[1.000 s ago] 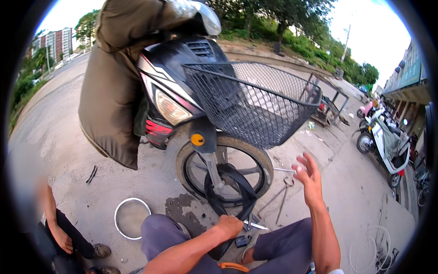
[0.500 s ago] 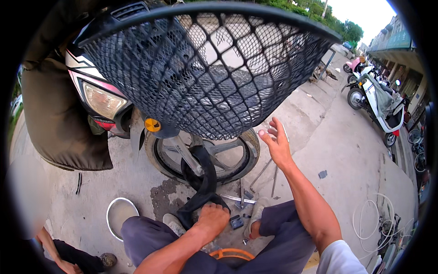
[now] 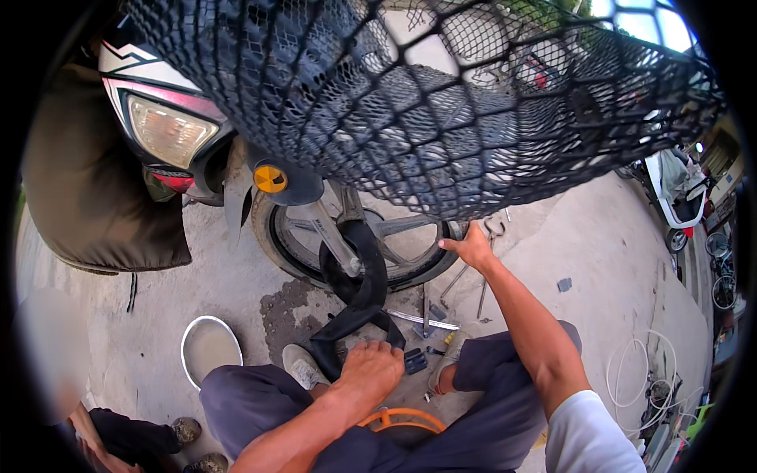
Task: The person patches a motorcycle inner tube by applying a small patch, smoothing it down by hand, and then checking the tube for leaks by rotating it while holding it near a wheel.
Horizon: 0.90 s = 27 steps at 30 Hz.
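Note:
My left hand [image 3: 369, 372] is closed on a black inner tube [image 3: 365, 306], which runs up from my fist and loops around the fork leg [image 3: 334, 243] of a scooter's front wheel [image 3: 404, 225]. At the tyre's right edge is my right hand [image 3: 471, 247], its thumb stretched over the tyre and its fingers apart from the thumb. The lower rim of a black mesh basket [image 3: 441, 150] partly covers those fingertips. Whether the hand presses on the tyre I cannot tell.
Metal rods [image 3: 482, 298] and a wrench-like tool [image 3: 426, 307] lie by the wheel. A metal basin [image 3: 211, 351] stands left of my knee, near another person's shoe [image 3: 186, 430]. An orange ring-shaped object [image 3: 402, 418] is between my legs. A pale hose [image 3: 631, 386] lies at right.
My right hand has come down to the tyre's edge from beside the basket. The basket now fills more of the upper right view. My left hand stays on the inner tube.

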Each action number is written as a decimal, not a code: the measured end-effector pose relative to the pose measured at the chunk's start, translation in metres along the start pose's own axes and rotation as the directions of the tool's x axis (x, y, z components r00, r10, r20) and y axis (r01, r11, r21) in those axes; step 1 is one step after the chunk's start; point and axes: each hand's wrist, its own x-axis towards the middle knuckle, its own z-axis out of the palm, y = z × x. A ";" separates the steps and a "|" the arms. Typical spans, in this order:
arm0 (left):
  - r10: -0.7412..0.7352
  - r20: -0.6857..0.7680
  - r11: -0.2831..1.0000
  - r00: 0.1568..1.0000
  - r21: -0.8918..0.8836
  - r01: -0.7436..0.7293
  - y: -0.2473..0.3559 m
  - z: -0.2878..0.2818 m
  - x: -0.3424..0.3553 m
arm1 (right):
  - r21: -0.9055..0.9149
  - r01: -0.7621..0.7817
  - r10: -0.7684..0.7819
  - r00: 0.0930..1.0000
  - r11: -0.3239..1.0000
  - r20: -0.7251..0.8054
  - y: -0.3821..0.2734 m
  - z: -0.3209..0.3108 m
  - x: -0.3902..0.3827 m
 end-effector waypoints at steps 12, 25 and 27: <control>-0.165 0.074 0.986 0.984 -0.001 0.166 -0.023 0.012 -0.032 | 0.503 -0.090 0.073 0.996 0.859 0.054 0.056 0.042 -0.008; -0.225 -0.001 0.970 0.974 -0.089 0.224 -0.016 0.018 -0.038 | 0.510 -0.147 0.165 0.986 0.848 0.009 0.056 0.056 -0.025; -0.226 -0.055 0.973 0.973 -0.060 0.223 -0.017 0.013 -0.030 | 0.496 -0.083 0.119 0.992 0.864 -0.041 0.052 0.053 -0.035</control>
